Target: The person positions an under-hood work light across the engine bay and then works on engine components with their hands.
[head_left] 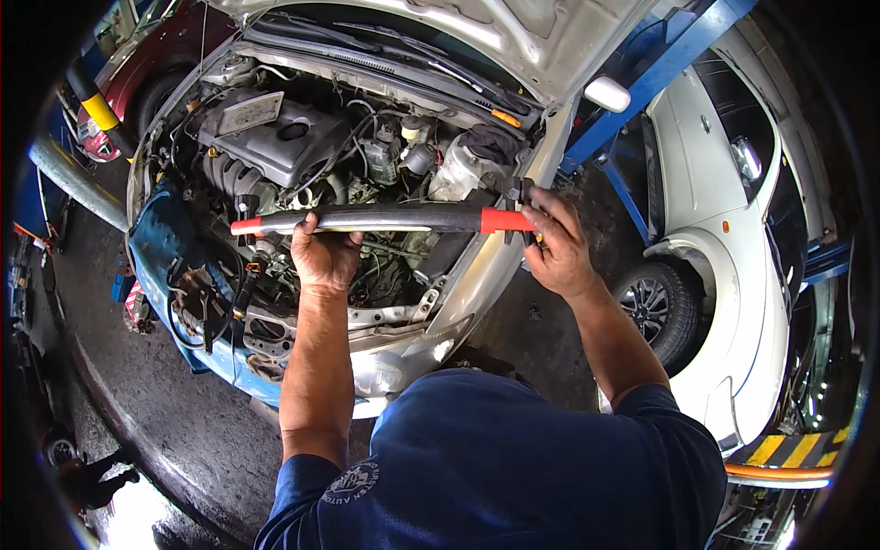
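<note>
At the left, the red tip [246, 225] of a long black bar [412, 217] stands above the near side of the open engine bay [380, 316]. Next comes the left hand [325, 261], which grips the bar from below, fingers curled. At the right, the right hand [561, 243] bends its fingers beside the red sleeve [502, 220]; what they pinch, one cannot tell. The bar seems stiff, smooth, perhaps heavy, so holding toward both ends should keep it level.

Most fingers of the bare left hand [325, 263] are hidden behind the long, black, red-ended bar [412, 218]. The raised, pale metal bonnet [532, 46] runs out of view above; I can't make out the dark clutter [32, 302] far left.
</note>
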Demonstrator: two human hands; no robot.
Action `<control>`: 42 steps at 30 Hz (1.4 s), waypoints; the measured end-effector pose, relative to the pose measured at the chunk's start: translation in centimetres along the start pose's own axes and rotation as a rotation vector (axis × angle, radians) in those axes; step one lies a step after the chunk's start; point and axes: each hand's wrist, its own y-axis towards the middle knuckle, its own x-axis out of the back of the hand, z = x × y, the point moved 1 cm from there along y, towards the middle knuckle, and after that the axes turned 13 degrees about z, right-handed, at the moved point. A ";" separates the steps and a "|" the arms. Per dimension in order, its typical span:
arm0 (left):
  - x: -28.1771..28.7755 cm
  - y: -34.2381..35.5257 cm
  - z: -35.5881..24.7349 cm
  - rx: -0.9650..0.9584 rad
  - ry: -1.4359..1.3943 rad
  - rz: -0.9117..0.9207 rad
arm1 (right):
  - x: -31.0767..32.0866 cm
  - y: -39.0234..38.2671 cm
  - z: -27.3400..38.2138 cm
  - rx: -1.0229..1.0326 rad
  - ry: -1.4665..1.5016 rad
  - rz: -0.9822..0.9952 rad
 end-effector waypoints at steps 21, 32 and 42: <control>0.7 -0.4 2.4 -0.167 0.105 -0.215 | -8.3 7.2 -7.6 0.045 0.096 0.649; 1.8 -3.0 1.4 -0.343 0.291 -0.399 | -14.3 10.7 -8.0 0.200 0.211 0.769; -0.1 -5.7 -0.8 -0.478 0.377 -0.403 | -16.8 12.9 -7.2 0.478 -0.008 0.826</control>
